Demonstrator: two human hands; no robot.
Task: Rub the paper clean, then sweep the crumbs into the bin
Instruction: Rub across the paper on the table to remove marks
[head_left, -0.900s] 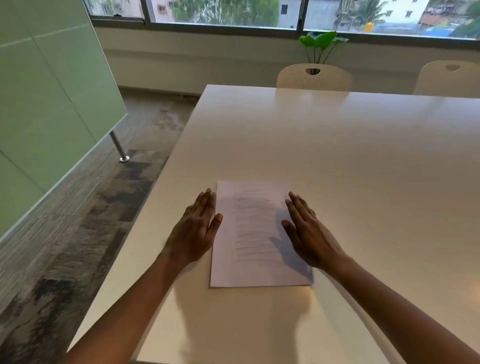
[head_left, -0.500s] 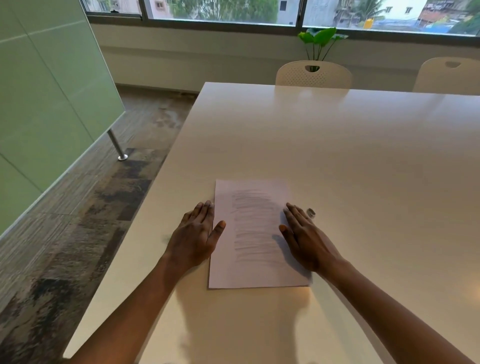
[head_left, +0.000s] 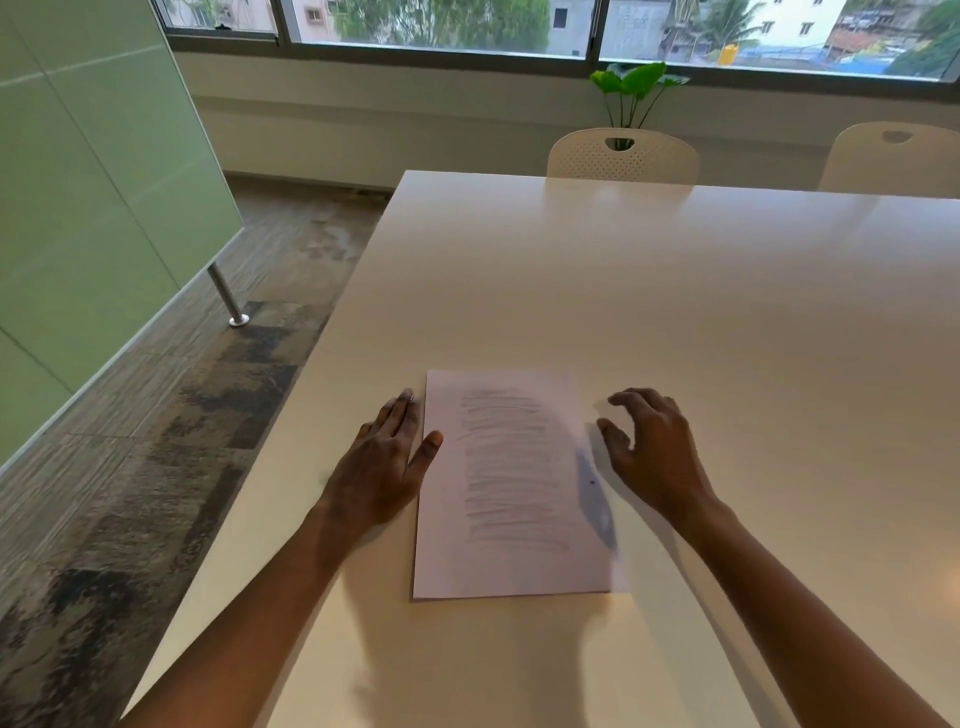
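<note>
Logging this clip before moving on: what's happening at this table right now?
A person sits at a white table with a white paper sheet covered in grey pencil scribbles. The left hand lies flat at the sheet's left edge, thumb on the paper. The right hand is off the sheet to its right, fingers curled, seemingly reaching for something small. The scribbles are not yet rubbed out.

One sheet of paper (head_left: 511, 488) is seen on one desk (head_left: 675, 291). Two hands are counted, left hand (head_left: 382, 467) and right hand (head_left: 652, 449). Two chairs (head_left: 622, 156) (head_left: 891, 156) and one plant (head_left: 636, 85) are seen.
</note>
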